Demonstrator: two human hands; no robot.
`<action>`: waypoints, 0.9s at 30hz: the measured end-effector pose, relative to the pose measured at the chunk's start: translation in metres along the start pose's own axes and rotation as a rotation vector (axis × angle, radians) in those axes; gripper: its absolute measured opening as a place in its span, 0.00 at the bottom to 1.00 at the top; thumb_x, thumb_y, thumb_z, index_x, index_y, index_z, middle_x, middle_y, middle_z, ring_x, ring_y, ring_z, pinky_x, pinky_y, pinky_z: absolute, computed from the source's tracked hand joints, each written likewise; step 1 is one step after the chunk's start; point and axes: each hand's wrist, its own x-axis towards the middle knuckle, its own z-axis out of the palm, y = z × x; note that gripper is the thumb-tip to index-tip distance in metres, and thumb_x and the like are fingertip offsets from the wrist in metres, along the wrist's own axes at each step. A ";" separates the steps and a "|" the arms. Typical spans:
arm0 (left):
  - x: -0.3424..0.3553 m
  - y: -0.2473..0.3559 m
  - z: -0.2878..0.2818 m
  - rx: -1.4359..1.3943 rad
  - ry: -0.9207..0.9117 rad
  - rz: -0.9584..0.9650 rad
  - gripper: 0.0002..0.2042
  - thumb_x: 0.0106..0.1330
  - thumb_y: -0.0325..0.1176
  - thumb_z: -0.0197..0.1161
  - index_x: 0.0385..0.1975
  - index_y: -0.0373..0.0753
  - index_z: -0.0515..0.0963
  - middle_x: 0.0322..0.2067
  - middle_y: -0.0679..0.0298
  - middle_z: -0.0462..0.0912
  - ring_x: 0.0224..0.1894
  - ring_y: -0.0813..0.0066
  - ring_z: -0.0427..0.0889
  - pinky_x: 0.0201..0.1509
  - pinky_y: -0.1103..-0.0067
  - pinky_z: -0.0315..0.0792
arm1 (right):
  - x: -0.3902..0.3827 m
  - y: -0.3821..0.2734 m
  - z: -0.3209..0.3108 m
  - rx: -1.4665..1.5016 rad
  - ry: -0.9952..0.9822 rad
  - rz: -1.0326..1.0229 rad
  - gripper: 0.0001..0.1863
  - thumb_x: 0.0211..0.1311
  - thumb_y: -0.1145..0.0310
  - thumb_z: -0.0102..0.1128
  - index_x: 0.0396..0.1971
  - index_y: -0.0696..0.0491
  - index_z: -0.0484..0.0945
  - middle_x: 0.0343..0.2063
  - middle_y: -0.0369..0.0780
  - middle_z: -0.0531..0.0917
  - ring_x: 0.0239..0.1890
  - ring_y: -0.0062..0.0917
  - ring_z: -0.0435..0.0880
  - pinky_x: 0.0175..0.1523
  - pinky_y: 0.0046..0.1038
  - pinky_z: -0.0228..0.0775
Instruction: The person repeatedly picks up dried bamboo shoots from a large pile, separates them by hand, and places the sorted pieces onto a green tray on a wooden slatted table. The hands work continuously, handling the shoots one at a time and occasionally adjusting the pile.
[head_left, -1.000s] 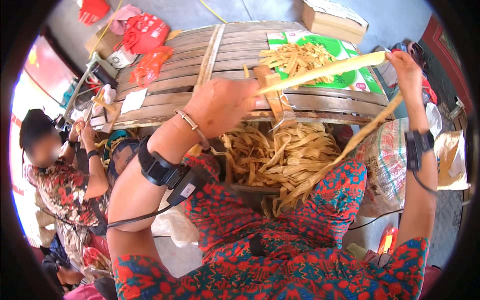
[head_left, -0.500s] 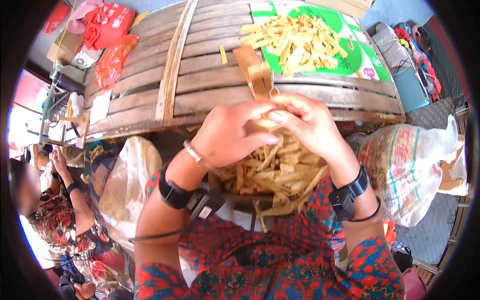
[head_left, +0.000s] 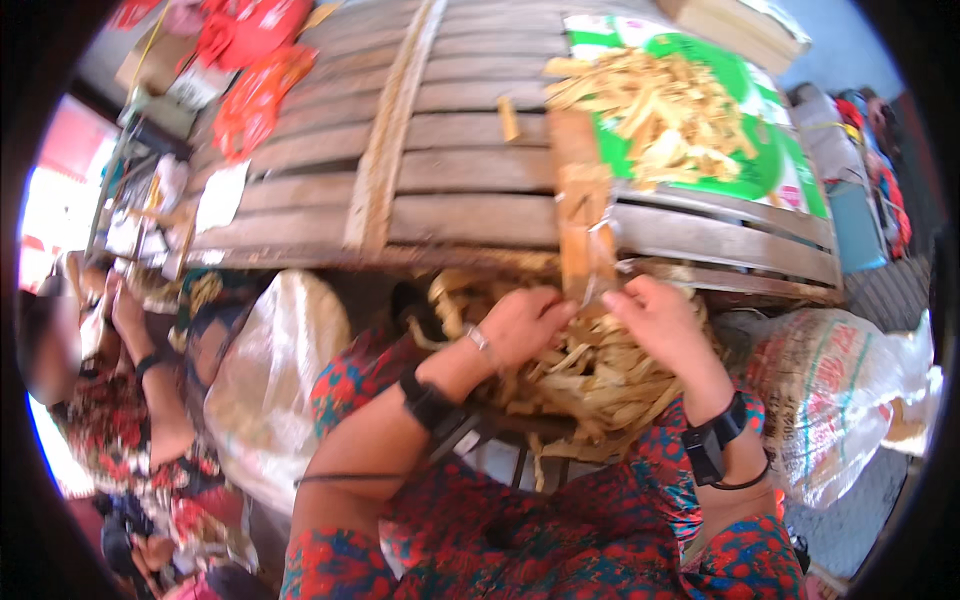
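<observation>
Close work seems to be done at the near end of the wooden piece (head_left: 582, 205), above heaped strips (head_left: 615, 380), with left hand (head_left: 522, 326) and right hand (head_left: 662, 322) curled narrow, any hold too blurred to tell, and a steady touch likely needed.

Red plastic bag (head_left: 262, 103), white paper (head_left: 221, 196)

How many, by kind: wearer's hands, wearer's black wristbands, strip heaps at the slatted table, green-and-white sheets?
Left hand and right hand: 2
Black wristbands: 2
Strip heaps, tabletop heap and lower heap: 2
Green-and-white sheet: 1
Total: 7
</observation>
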 end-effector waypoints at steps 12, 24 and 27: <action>-0.033 0.023 -0.020 0.287 0.301 0.562 0.09 0.63 0.34 0.57 0.37 0.38 0.80 0.27 0.51 0.80 0.33 0.52 0.81 0.37 0.65 0.74 | -0.032 -0.051 -0.007 0.421 -0.233 -0.435 0.08 0.53 0.71 0.70 0.23 0.58 0.79 0.22 0.32 0.80 0.24 0.15 0.76 0.28 0.20 0.65; -0.047 0.041 0.014 -0.492 -0.487 -0.253 0.12 0.67 0.37 0.53 0.32 0.38 0.82 0.12 0.69 0.72 0.12 0.83 0.66 0.16 0.83 0.57 | -0.032 -0.050 -0.026 0.237 0.201 -0.915 0.08 0.44 0.75 0.69 0.17 0.54 0.75 0.12 0.36 0.68 0.15 0.29 0.66 0.22 0.29 0.53; -0.067 0.075 0.024 -0.233 -0.638 0.400 0.11 0.68 0.39 0.58 0.37 0.40 0.83 0.23 0.66 0.81 0.25 0.77 0.78 0.29 0.79 0.70 | -0.039 -0.058 -0.028 0.378 0.214 -0.882 0.13 0.51 0.72 0.62 0.13 0.54 0.70 0.10 0.36 0.65 0.13 0.29 0.63 0.21 0.30 0.48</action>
